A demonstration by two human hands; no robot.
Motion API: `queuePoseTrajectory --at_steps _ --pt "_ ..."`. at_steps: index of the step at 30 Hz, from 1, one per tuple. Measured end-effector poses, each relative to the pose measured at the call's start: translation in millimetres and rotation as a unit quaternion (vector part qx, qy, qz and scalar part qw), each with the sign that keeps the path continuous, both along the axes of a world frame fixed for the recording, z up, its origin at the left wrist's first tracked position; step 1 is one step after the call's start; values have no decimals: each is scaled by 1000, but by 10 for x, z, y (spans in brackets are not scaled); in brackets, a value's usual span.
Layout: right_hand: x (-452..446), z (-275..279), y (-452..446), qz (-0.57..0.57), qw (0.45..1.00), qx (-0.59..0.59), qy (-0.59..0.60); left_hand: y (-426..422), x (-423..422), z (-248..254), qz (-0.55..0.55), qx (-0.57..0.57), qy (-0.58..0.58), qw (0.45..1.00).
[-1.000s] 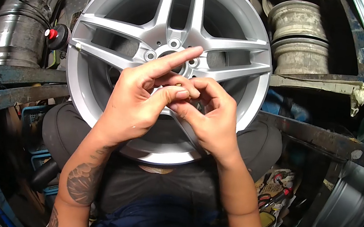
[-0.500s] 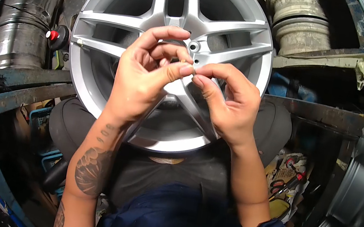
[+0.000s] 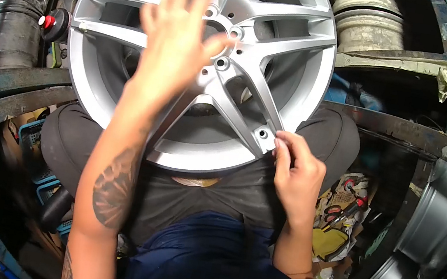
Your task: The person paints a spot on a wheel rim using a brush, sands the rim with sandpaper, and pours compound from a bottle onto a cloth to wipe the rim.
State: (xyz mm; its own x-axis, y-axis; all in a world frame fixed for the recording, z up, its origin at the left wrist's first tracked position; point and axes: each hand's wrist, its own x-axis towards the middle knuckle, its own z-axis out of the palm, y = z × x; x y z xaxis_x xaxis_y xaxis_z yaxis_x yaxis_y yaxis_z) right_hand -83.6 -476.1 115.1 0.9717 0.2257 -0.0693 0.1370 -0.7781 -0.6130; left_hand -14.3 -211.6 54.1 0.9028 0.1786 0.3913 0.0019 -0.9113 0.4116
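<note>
Right-hand grip (image 3: 299, 179) has thumb and forefinger curled close together at the lower right of the alloy wheel (image 3: 202, 163), the tips appearing to meet the edge of its split spoke (image 3: 266, 99), just beside a small round hole (image 3: 263, 134) at the spoke's outer end. Whether they are clamped on anything small, I cannot tell. Left-hand grip (image 3: 172, 36) is blurred, fingers spread apart over the wheel's hub and left spokes; it looks to hold nothing, and contact with the metal is unclear.

The wheel stands in front of the seated person, its near edge over the lap and a trousered knee (image 3: 342, 138) showing beyond each side. Right of the wheel's lower edge lie red-handled scissors (image 3: 332, 212).

For good work at this spoke end, I judge that light fingertip pressure suits best, kept to the spoke's edge so that the hole stays in sight. The left palm would serve well laid flat near the wheel's hub, countering any rocking on the lap. Nails and hard objects are best kept off the wheel's silver face, since that finish probably marks easily.
</note>
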Motion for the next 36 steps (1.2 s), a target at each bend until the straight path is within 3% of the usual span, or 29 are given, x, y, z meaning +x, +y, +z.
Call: queuePoseTrajectory --at_steps 2,5,12,13,29,36 --pt "-110 -37 -43 39 996 -72 -40 199 178 -371 118 88 10 989" --pt "-152 -152 -114 79 984 -156 -42 153 190 -484 140 158 17 977" --pt "-33 -421 -150 148 958 -247 6 148 194 -470 130 143 34 981" --pt "-49 -434 -153 149 957 -249 7 50 141 -309 135 165 -15 977" --pt "-15 -403 -136 206 941 -270 -3 60 147 -304 135 139 22 981" --pt "32 -331 -98 195 941 -274 45 191 251 -439 132 143 92 977"
